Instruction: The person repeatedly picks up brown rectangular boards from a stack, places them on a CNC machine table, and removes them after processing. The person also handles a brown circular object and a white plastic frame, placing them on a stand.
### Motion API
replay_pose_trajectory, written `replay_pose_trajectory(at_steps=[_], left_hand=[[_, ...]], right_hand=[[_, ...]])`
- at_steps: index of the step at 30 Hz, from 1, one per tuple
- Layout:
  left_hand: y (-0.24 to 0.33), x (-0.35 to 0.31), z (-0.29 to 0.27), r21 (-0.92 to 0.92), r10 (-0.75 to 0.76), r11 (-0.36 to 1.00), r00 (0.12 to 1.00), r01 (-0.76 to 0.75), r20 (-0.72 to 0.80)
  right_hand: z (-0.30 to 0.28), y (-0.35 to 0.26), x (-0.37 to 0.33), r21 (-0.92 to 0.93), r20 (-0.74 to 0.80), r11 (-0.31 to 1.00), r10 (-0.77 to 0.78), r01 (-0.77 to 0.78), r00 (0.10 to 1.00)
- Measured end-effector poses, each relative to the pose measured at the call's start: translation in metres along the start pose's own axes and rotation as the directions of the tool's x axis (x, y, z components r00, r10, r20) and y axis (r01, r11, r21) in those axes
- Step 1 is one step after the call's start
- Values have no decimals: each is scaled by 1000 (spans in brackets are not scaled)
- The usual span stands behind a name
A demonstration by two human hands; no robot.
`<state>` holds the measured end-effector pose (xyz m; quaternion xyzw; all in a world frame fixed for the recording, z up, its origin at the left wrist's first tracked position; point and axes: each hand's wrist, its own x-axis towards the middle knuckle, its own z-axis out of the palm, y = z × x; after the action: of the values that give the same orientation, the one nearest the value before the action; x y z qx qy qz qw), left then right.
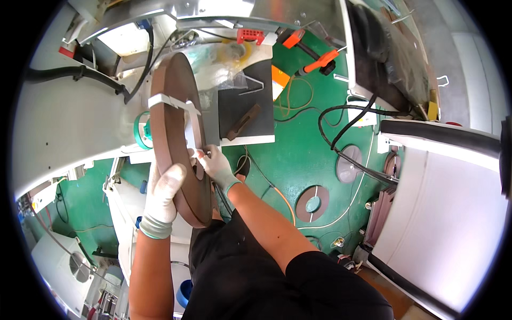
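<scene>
A large brown ring-shaped roll (173, 128) stands on edge, tilted, in front of me, with a white strap (166, 100) across its rim. My left hand (166, 193), in a pale glove, clasps the roll's lower left rim, thumb on the outside. My right hand (216, 164), gloved too, has its fingers bent at the near right edge by the centre hole. Its fingertips are partly hidden, and I cannot tell whether they pinch the roll's wall or a strap. A green round holder (141, 130) on the white machine is just left of the roll.
To the right of the roll, a brown bar-like tool (244, 121) lies on a dark mat (256, 85). A strapped brown ring (312, 204) and a grey disc (349, 164) lie on the green floor, among cables (341, 141). An orange-and-black tool (319, 63) is farther off.
</scene>
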<state>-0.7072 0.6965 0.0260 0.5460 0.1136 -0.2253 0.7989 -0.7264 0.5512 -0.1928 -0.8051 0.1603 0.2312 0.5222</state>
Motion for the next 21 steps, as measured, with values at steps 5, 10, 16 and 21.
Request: replay_pose_trajectory(at_steps=[5,10,16,21], left_hand=[[-11,-10,-13,3,56,998,998,-56,10],[-8,-22,-11,-104,106,990,989,-95,100],[-27,-31,7,69,203,974,970,-214,134],[-47,-44,27,287,300,905,949,-315,97]], right_hand=[[-42,-33,-27,40,-154,991,134,-130,979],[-104,-96,-86,339,-273,932,-35,130,961],[-160,-180,-90,783,-539,248,-191,571,821],[-140,-159,-72,69,-317,719,-641,691,699]])
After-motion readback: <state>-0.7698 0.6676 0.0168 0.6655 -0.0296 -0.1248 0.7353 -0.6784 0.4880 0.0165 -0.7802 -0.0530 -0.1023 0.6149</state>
